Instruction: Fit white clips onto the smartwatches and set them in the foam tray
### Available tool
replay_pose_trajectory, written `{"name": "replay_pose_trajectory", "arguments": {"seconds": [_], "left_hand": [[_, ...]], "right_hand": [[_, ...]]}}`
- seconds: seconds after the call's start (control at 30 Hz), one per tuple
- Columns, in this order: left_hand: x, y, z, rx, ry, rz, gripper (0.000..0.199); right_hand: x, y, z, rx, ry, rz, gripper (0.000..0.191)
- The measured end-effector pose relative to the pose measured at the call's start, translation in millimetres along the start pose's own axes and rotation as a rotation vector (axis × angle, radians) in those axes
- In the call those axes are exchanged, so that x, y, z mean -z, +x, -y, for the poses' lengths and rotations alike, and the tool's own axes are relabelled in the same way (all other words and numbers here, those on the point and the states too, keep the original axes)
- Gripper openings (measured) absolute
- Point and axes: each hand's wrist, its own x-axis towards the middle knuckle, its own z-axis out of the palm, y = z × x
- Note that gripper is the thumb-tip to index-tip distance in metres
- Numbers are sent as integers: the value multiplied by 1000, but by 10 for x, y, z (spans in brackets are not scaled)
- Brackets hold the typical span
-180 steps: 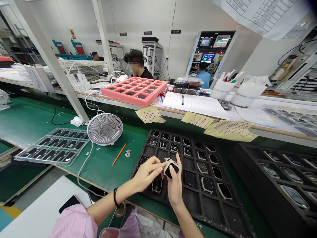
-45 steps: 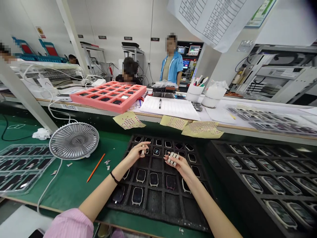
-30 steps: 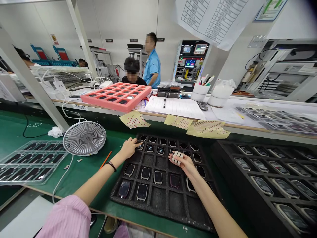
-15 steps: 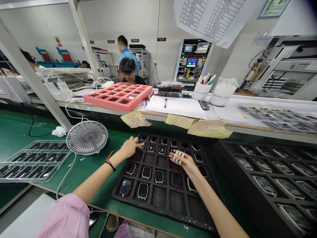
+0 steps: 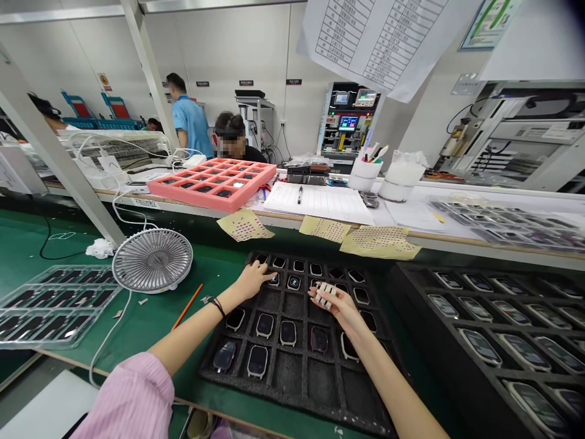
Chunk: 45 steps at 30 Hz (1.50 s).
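A black foam tray with square compartments lies on the green bench, holding several watch bodies, some with lit screens. My left hand reaches over its far left part, holding nothing. The extended index finger is at a lit watch in the second row and seems to touch it. Just right of that sits another lit watch. My right hand is closed around a group of small white block-like pieces with dark gaps between them, over the tray's second row. It partly hides a watch there.
A white fan and a clear tray of dark parts stand left. An orange stick lies by my left forearm. Right is a second black foam tray of watches. The shelf bears a pink foam tray and papers.
My left hand has moved right, from the leftmost watch in the second row to the one beside it. My right hand still holds the white pieces. The standing person behind has moved left.
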Motion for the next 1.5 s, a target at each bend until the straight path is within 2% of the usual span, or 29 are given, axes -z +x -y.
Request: {"name": "replay_pose_trajectory", "arguments": {"seconds": [0.13,0.3,0.4,0.5,0.73,0.87,1.07,1.33,1.5], "left_hand": [[81,-120,78,-105,-18,22,68],[217,-172,299,44,22,-80,66],[258,-150,348,77,46,-98,66],[229,-93,256,48,46,-101,65],[45,157,-162,-98,7,-108,64],[15,298,-286,-134,6,-101,62],[17,386,-356,-148,17,-64,58],[68,170,-282,-251,17,-22,63],[175,191,-275,-188,35,-52,63]], "right_hand": [[-27,-16,21,-6,9,-14,43],[-15,-7,16,4,12,-22,42],[5,10,7,8,17,-25,43],[24,31,-7,18,22,-29,45],[57,64,-21,38,33,-32,43],[68,75,-9,51,46,-38,44],[106,82,10,60,40,-43,42],[223,127,76,109,72,-82,46],[294,145,118,133,70,-73,42]]}}
